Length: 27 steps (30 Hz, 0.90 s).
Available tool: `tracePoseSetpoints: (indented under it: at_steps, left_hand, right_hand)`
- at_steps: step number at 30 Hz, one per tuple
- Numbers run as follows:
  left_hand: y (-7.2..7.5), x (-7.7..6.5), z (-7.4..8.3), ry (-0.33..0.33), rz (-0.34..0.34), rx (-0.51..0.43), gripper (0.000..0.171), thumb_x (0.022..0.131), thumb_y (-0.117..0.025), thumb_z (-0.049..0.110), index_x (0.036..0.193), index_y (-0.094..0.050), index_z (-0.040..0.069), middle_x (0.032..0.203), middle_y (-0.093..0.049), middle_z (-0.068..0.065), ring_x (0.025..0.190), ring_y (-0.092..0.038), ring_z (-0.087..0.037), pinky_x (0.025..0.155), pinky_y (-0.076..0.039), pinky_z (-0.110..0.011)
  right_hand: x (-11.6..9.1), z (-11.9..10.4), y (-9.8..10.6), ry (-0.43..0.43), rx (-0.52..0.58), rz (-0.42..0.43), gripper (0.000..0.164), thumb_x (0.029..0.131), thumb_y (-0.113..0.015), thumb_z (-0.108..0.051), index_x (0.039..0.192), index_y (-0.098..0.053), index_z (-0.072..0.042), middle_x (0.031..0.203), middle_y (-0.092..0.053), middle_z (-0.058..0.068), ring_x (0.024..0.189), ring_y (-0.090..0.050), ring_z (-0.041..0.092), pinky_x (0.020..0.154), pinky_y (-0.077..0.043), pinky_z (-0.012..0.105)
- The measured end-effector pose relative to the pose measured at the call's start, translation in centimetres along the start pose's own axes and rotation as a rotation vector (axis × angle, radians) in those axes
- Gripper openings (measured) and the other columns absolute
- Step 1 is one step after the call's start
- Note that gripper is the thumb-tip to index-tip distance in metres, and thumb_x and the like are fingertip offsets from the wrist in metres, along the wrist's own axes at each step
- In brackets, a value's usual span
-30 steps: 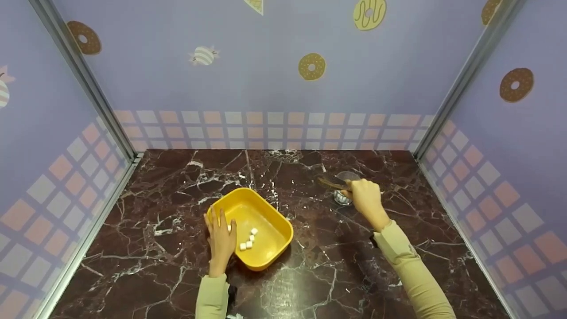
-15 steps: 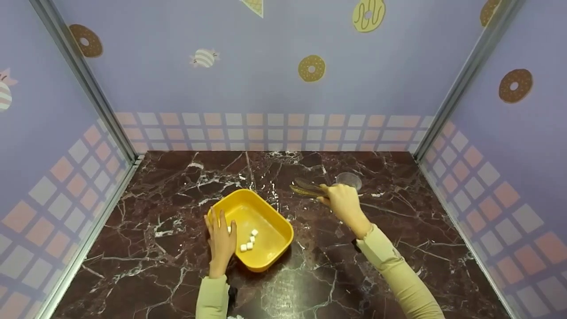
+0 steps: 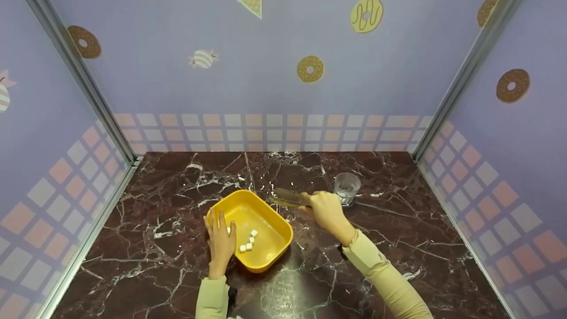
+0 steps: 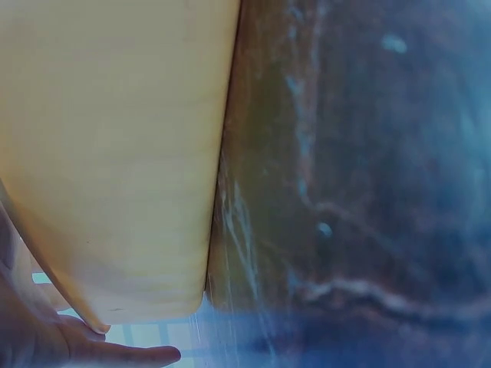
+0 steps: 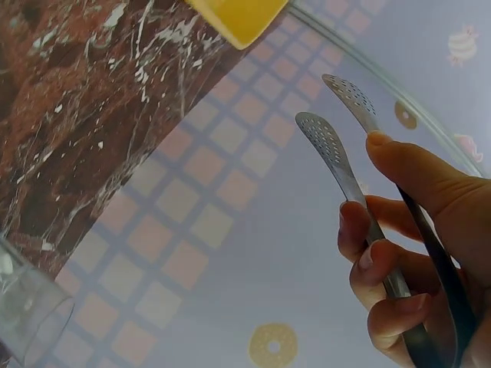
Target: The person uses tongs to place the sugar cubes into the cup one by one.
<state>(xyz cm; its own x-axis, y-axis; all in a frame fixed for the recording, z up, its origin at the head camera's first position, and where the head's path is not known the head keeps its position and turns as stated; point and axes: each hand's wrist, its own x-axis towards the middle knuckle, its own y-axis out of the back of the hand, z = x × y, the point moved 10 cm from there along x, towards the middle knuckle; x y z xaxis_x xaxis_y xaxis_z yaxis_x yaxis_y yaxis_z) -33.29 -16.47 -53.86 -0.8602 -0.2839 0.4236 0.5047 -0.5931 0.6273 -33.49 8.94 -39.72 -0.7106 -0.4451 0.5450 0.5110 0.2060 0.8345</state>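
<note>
My left hand [image 3: 220,241] grips the left rim of a yellow plastic basin [image 3: 274,221], thumb on the inner side and other fingers spread over the edge. Several small white cubes [image 3: 249,246] lie on the basin's floor, one partly hidden by that hand. My right hand [image 3: 328,210] holds metal tongs with perforated tips [image 5: 322,142]. Their two arms stand apart with nothing between them, pointing left toward the basin's far right side. Just behind the right hand stands a clear glass [image 3: 347,182], with something whitish at its bottom.
Dark red, white-veined marble covers the tabletop [image 3: 155,274]. Lilac walls [image 3: 266,84] printed with sweets and checks enclose it at the back and both sides, with metal strips [image 3: 88,79] along the corners.
My right hand has moved left with the tongs, away from above the glass and toward the basin, uncovering the glass. The left hand and the basin have stayed in place.
</note>
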Motion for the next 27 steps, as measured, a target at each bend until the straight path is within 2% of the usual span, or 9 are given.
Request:
tracePoseSetpoints:
  at_steps: [10,13,20,27]
  left_hand:
    - [-0.3,0.0,-0.2,0.01,-0.016,0.012,0.048,0.089,-0.051,0.018,0.13,-0.041,-0.005,0.144,-0.021,-0.025,0.133,-0.009,-0.048,0.083,-0.037,-0.066]
    - [-0.3,0.0,-0.3,0.023,-0.031,0.013,0.049,0.09,-0.05,0.019,0.131,-0.04,-0.004,0.145,-0.02,-0.023,0.134,-0.008,-0.046,0.08,-0.038,-0.067]
    - [-0.4,0.1,-0.3,0.029,-0.037,0.016,0.049,0.09,-0.05,0.018,0.132,-0.039,-0.003,0.145,-0.019,-0.024,0.134,-0.008,-0.046,0.08,-0.037,-0.068]
    - [-0.4,0.0,-0.4,0.037,-0.038,0.038,0.049,0.09,-0.049,0.021,0.132,-0.039,-0.002,0.145,-0.022,-0.023,0.133,-0.01,-0.046,0.076,-0.039,-0.067]
  right_hand:
    - [0.0,-3.4,-2.1,0.058,-0.009,-0.053,0.027,0.067,-0.07,-0.041,0.078,-0.068,-0.017,0.057,-0.062,0.002,0.048,-0.056,0.021,0.042,-0.042,0.033]
    - [-0.1,-4.5,-3.0,0.074,-0.009,-0.074,0.023,0.066,-0.071,-0.039,0.073,-0.066,-0.018,0.057,-0.062,0.002,0.048,-0.056,0.021,0.042,-0.042,0.033]
    - [-0.5,-6.9,-5.3,0.12,-0.031,-0.131,0.024,0.065,-0.072,-0.041,0.075,-0.069,-0.019,0.059,-0.064,0.001,0.049,-0.058,0.02,0.042,-0.042,0.034]
    - [-0.6,-8.1,-7.8,0.124,-0.059,-0.189,0.021,0.063,-0.075,-0.039,0.066,-0.069,-0.019,0.057,-0.063,0.0,0.047,-0.056,0.017,0.041,-0.041,0.032]
